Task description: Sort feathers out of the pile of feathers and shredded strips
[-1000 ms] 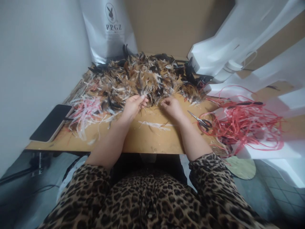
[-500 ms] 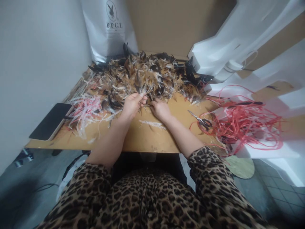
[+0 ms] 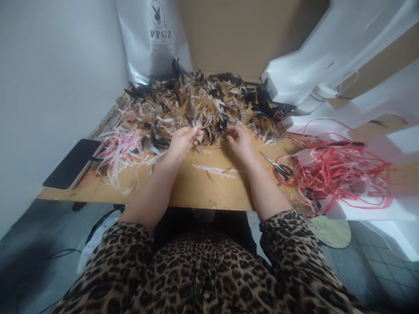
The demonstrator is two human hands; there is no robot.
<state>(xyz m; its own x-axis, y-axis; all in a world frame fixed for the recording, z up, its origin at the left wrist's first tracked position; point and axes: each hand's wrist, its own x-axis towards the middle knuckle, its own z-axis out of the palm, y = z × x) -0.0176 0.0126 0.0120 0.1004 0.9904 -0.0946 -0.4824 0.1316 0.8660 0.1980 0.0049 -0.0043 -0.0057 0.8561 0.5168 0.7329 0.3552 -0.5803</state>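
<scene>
A big heap of brown, black and white feathers (image 3: 203, 102) covers the back of a wooden table (image 3: 196, 192). My left hand (image 3: 182, 143) is curled at the heap's near edge, fingers pinched on a small bunch of feathers. My right hand (image 3: 240, 141) reaches into the heap a little to the right, its fingertips bent among the feathers; what it grips is hidden. A thin white strip (image 3: 214, 171) lies on the table between my forearms.
Scissors (image 3: 277, 164) lie right of my right hand, beside a tangle of red string (image 3: 340, 168). Pink and white strips (image 3: 119, 150) and a dark phone (image 3: 73, 162) sit at the left. A white bag (image 3: 153, 39) and white sheets (image 3: 343, 56) stand behind.
My right hand went left to meet the left hand, then moved back right and into the feather heap. The left hand stayed put holding its bunch.
</scene>
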